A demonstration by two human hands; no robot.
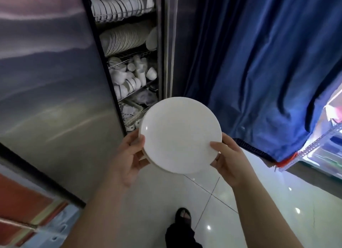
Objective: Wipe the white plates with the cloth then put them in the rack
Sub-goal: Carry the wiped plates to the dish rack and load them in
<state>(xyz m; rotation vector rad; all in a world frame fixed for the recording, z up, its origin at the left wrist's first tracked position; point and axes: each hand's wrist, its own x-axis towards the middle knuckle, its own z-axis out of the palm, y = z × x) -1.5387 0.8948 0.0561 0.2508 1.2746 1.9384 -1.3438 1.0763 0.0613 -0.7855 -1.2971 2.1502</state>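
White and glossy, the plate point(180, 135) is held in mid-air at the middle of the view, its round face turned up toward the camera and nothing lying on it. A second pale rim shows just under it at its 7 o'clock edge; whether that is another plate I cannot tell.

The left hand point(127, 155) takes the rim at 8 o'clock. Its grip is clamped on the plate, thumb laid on the upper face and fingers curled beneath. The right hand point(226, 159) takes the rim at 4 o'clock in the same way, its grip also clamped on the plate, thumb on top.

At 11 o'clock from the plate stands an open cabinet point(160, 44) with wire racks. The top rack carries a row of bowls point(120, 5) on edge, the next a row of upright plates point(124, 40), and below that a crowd of cups point(133, 75). The cabinet's steel door point(55, 81) swings out at 9 o'clock.

A blue curtain point(259, 62) hangs from 1 to 3 o'clock. At 6 o'clock, on the pale tiled floor point(240, 201), a foot in a black sandal point(183, 216) is planted.
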